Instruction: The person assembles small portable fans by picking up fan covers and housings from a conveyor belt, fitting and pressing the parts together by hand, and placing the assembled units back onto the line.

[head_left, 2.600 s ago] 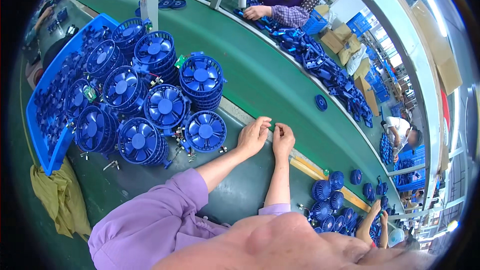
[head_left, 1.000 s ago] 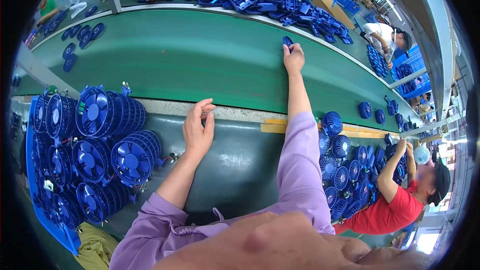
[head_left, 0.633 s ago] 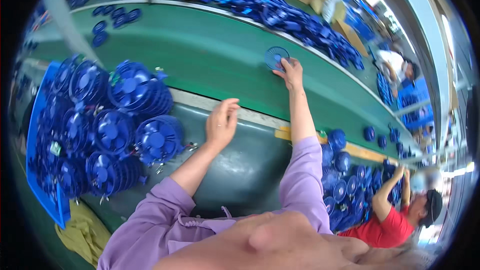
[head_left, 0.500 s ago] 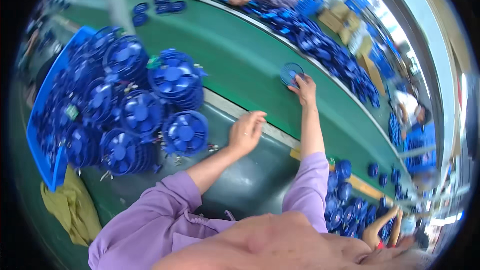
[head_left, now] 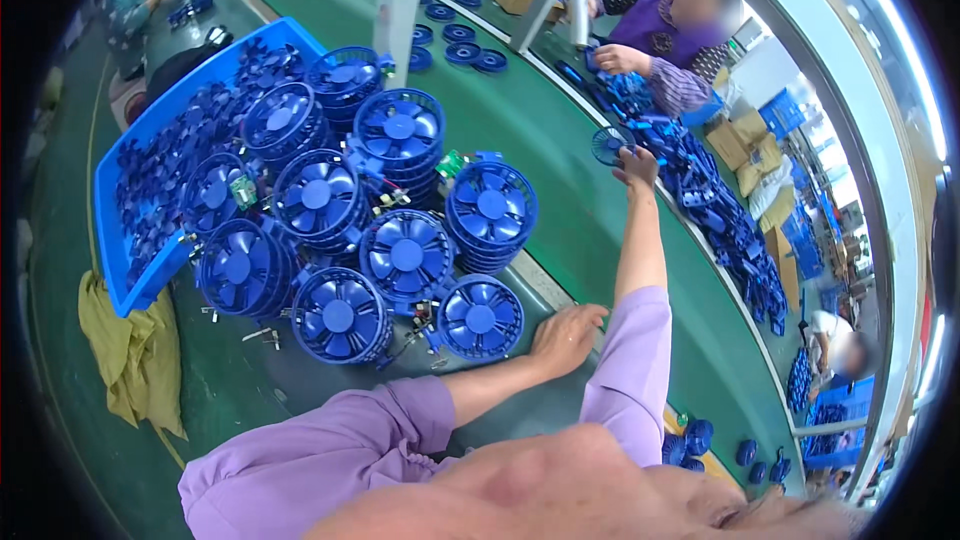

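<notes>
My right hand (head_left: pixel 636 168) reaches out over the far side of the green belt, its fingers closed on the rim of a round blue fan guard (head_left: pixel 608 145). My left hand (head_left: pixel 568 340) lies low at the near edge of the belt, fingers loosely stretched and nothing in them. Beside it stands a blue fan (head_left: pixel 480 317) with blades inside its round housing. Several stacks of such fans, like the stack (head_left: pixel 490 204) by the belt, crowd the table to the left, with small wires and connectors sticking out.
A blue bin (head_left: pixel 115 240) full of loose blue fan blades lies behind the stacks. Round blue covers (head_left: pixel 462 52) rest on the belt (head_left: pixel 560 230). Across it, a co-worker in purple (head_left: pixel 665 25) handles parts by a long blue heap (head_left: pixel 700 195). A metal post (head_left: pixel 400 10) rises nearby.
The view has swung so the stacks sit further right in it. My right hand has carried the guard toward the belt's far edge; my left hand has lowered onto the near edge.
</notes>
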### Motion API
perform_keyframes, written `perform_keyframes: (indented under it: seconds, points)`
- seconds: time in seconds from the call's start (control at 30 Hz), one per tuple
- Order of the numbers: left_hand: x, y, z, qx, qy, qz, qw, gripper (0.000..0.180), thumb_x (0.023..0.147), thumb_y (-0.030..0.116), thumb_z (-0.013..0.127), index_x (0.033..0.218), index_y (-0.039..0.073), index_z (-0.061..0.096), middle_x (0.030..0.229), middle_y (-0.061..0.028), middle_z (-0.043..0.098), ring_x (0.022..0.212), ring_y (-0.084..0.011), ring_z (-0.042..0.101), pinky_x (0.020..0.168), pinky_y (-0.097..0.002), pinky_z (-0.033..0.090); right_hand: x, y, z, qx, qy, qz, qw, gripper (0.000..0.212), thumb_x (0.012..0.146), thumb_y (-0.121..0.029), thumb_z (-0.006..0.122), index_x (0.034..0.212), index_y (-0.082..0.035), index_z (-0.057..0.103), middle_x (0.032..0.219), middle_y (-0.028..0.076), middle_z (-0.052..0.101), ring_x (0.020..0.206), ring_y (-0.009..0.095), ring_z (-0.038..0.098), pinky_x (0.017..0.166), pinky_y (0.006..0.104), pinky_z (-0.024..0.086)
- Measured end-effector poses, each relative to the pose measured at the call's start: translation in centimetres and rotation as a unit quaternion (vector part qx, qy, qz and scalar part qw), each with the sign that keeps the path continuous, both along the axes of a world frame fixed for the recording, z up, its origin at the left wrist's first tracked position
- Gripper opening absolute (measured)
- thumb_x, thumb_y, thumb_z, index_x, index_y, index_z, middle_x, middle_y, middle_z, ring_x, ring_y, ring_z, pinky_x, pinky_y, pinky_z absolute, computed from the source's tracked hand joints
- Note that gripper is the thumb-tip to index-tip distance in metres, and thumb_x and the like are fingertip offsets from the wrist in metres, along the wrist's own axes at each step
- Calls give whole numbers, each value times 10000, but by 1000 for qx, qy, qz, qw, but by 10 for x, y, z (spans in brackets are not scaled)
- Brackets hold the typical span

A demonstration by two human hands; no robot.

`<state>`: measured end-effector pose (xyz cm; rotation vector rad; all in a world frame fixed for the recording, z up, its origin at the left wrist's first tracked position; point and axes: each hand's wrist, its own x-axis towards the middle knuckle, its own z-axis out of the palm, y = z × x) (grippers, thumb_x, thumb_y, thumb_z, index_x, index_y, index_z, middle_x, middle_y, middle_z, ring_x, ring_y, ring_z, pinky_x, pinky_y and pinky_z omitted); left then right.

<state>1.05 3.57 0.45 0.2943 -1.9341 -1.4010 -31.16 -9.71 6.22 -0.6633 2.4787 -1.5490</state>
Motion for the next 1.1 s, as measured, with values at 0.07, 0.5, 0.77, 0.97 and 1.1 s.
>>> perform_keyframes:
  seconds: [0.07, 0.5, 0.77, 0.97, 1.1]
  points:
    - [-3, 6, 1, 2, -7, -9, 1000, 312, 778, 18, 551, 1083, 84, 555, 915, -94, 646, 901, -329, 607, 781, -444, 490, -19, 1, 9, 50, 79, -35, 995, 240, 792, -251, 696, 942, -63, 702, 761, 21, 624, 657, 120, 592, 478, 281, 527]
    - [-4, -1, 4, -43, 36, 39, 998, 227, 780, 43, 572, 1001, 87, 546, 870, -98, 609, 832, -343, 586, 725, -448, 472, -9, -11, 24, -169, -13, -1, 986, 120, 815, -131, 642, 778, -18, 660, 691, 69, 644, 526, 142, 625, 469, 268, 545]
    - [-4, 3, 6, -51, -5, 1, 999, 269, 786, 44, 578, 1048, 90, 541, 878, -82, 622, 848, -321, 592, 740, -434, 477, -25, 0, 28, -224, -5, -66, 972, 227, 816, -66, 636, 1001, 63, 607, 759, 116, 647, 535, 182, 648, 446, 322, 571]
    - [-2, -3, 2, -45, -9, -12, 999, 312, 789, 31, 580, 1092, 86, 532, 889, -77, 631, 854, -312, 598, 747, -423, 481, -7, -7, 36, -202, -16, -42, 978, 359, 811, -124, 688, 1113, 40, 586, 810, 105, 662, 532, 148, 628, 395, 242, 464]
    - [-3, -3, 5, -36, -13, -17, 999, 318, 790, 22, 576, 1098, 85, 526, 889, -77, 633, 851, -313, 598, 740, -426, 480, 3, -15, 41, -221, -52, -17, 974, 362, 819, -117, 682, 1135, 25, 576, 841, 108, 663, 556, 157, 641, 421, 258, 500]
